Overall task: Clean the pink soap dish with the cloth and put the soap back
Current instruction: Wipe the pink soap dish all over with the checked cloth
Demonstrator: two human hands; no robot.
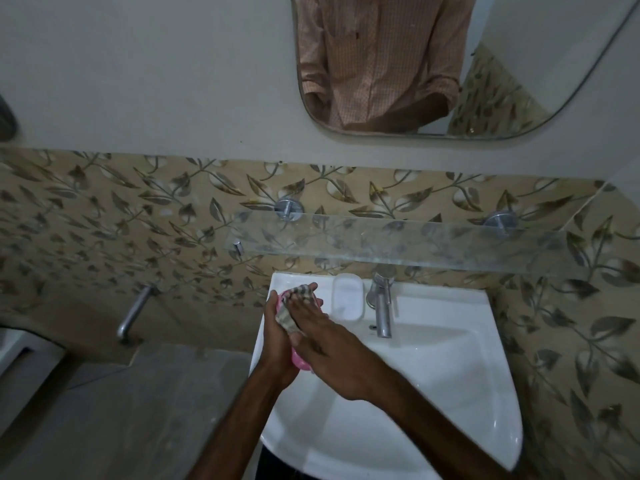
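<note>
My left hand (pixel 273 336) grips the pink soap dish (pixel 298 362) from the left, above the left edge of the white sink (pixel 433 393). Only slivers of the dish show, at its top and bottom ends. My right hand (pixel 329 344) lies over the dish with its fingers pressing a striped grey-and-beige cloth (pixel 289 315) into it. A white rectangular item (pixel 348 297), either the soap or a second dish, I cannot tell which, rests on the sink ledge just right of my hands.
A chrome tap (pixel 382 306) stands at the back of the sink. A glass shelf (pixel 415 244) juts out above it on two metal mounts. Another metal spout (pixel 133 313) sticks out of the tiled wall at the left. A mirror (pixel 433 64) hangs above.
</note>
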